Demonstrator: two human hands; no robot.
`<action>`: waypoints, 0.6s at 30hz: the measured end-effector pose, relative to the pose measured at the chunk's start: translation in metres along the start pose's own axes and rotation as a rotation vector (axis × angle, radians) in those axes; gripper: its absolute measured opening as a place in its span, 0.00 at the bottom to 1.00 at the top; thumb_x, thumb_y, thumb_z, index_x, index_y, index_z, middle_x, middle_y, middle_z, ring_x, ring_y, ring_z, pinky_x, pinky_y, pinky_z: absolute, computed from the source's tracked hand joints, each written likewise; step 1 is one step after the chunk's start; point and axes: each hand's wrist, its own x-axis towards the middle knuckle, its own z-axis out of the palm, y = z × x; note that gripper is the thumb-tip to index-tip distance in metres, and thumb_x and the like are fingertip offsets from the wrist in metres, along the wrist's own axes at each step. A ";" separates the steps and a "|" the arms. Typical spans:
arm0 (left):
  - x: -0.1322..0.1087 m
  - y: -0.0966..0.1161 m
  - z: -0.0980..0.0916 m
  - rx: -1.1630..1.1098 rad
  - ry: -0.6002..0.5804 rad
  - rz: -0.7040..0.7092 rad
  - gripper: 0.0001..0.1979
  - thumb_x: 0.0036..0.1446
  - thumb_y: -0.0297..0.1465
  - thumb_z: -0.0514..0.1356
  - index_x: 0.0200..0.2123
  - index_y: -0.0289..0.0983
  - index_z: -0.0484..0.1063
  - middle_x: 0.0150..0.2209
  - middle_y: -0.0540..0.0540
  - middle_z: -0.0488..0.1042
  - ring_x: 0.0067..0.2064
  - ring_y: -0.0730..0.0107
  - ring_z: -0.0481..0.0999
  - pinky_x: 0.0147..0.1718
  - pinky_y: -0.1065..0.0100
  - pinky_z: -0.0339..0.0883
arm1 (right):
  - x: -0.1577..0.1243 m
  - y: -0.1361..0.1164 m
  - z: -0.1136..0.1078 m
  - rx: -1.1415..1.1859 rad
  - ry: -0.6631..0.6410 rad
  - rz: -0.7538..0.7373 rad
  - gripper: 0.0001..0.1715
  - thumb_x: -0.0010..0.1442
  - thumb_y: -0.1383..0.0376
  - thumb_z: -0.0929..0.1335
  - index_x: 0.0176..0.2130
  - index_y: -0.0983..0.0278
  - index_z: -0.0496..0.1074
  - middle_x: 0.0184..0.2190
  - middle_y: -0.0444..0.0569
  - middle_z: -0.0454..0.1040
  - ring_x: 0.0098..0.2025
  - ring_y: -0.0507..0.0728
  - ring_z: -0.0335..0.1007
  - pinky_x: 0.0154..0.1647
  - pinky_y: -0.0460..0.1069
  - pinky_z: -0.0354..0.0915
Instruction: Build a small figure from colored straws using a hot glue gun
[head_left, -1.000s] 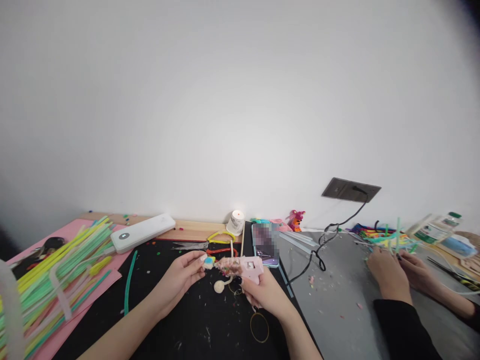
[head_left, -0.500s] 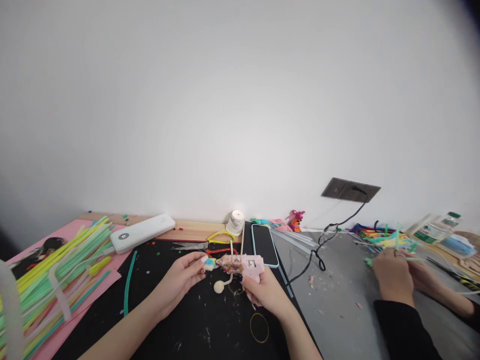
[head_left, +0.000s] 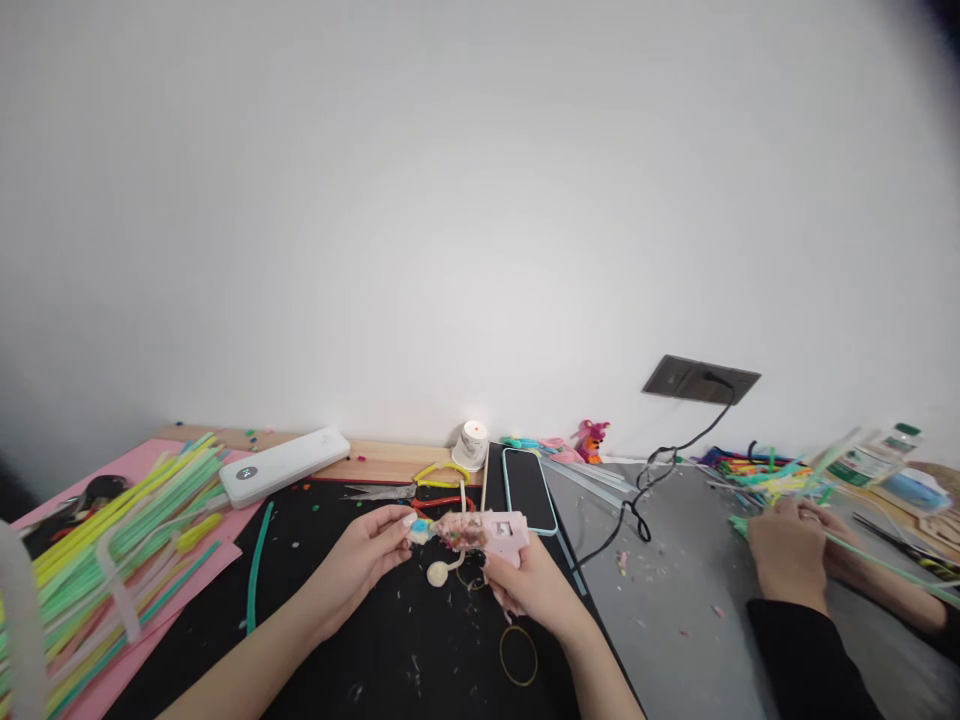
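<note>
In my right hand (head_left: 521,580) is a pink hot glue gun (head_left: 504,532), its front crusted with glue and coloured bits. The nozzle points left and meets, or nearly meets, a small fuzzy blue, yellow and white craft piece (head_left: 421,530). My left hand (head_left: 379,545) pinches that piece between thumb and fingers. Just below the gun is a cream coiled disc on a stem (head_left: 437,573). Behind the hands lie scissors with yellow handles (head_left: 442,474) and a red-handled tool (head_left: 442,503), partly hidden by the gun. A thin yellowish ring (head_left: 518,655) lies below my right hand.
Left: pipe cleaners (head_left: 97,560) on pink paper, a white power bank (head_left: 285,467). Near the wall: an upturned cup with a candle (head_left: 474,440), a phone (head_left: 529,490), a small pink-orange figure (head_left: 592,440). A black cord (head_left: 641,490) crosses the grey mat. Another person's hands (head_left: 791,550) work at right.
My hands, the glue gun and the craft piece have hardly moved. At right, the other person's hands have shifted slightly, and a green strip there now trails rightward.
</note>
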 end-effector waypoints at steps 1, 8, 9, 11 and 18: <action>0.000 0.000 0.000 0.005 0.006 0.005 0.12 0.46 0.36 0.70 0.34 0.36 0.78 0.31 0.48 0.76 0.32 0.71 0.72 0.38 0.68 0.66 | 0.000 0.000 0.000 0.000 -0.004 0.007 0.06 0.53 0.66 0.66 0.35 0.63 0.66 0.13 0.34 0.61 0.13 0.46 0.53 0.12 0.40 0.50; 0.000 -0.001 0.001 0.004 -0.001 -0.005 0.12 0.45 0.36 0.71 0.33 0.37 0.78 0.30 0.49 0.76 0.31 0.73 0.72 0.39 0.69 0.67 | 0.001 0.003 0.000 0.006 0.004 -0.010 0.06 0.54 0.64 0.67 0.34 0.63 0.66 0.13 0.34 0.61 0.13 0.46 0.53 0.13 0.40 0.50; 0.000 -0.001 0.001 0.003 -0.003 -0.008 0.12 0.45 0.36 0.71 0.33 0.37 0.78 0.30 0.49 0.76 0.31 0.73 0.71 0.39 0.69 0.67 | 0.001 0.003 0.000 0.007 -0.001 -0.009 0.06 0.54 0.64 0.67 0.34 0.63 0.66 0.13 0.34 0.61 0.13 0.46 0.53 0.12 0.40 0.50; 0.000 -0.001 0.001 0.005 0.006 -0.008 0.13 0.44 0.36 0.71 0.33 0.37 0.78 0.30 0.49 0.76 0.31 0.73 0.71 0.38 0.69 0.67 | 0.001 0.003 -0.001 -0.002 -0.008 0.004 0.05 0.53 0.65 0.67 0.32 0.63 0.65 0.13 0.34 0.61 0.13 0.46 0.53 0.12 0.40 0.49; -0.001 0.000 0.002 0.002 -0.001 0.002 0.13 0.44 0.36 0.71 0.33 0.36 0.78 0.30 0.49 0.76 0.32 0.73 0.71 0.38 0.69 0.67 | -0.001 0.000 -0.001 0.008 -0.007 -0.011 0.04 0.53 0.66 0.66 0.30 0.62 0.63 0.12 0.34 0.61 0.12 0.46 0.53 0.12 0.40 0.49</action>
